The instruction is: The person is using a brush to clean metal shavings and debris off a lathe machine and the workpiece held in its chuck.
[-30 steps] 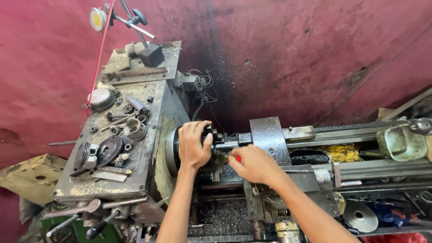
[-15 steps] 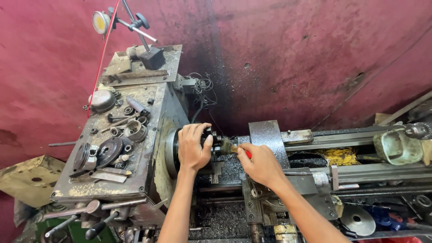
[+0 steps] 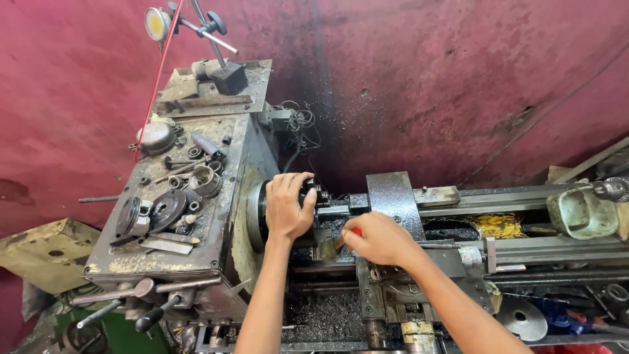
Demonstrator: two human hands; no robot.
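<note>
Hands, two: chuck (image 3: 262,213), brush (image 3: 332,247).

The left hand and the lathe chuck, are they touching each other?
Touching. The head view shows the left hand laid over the lathe chuck, its fingers curled across the rim with no gap visible.

Chuck (image 3: 259,213): round, dark grey metal, on lathe headstock, mostly hidden under left hand. Brush (image 3: 334,247): red handle, worn bristles pointing left, just beside chuck.
</note>
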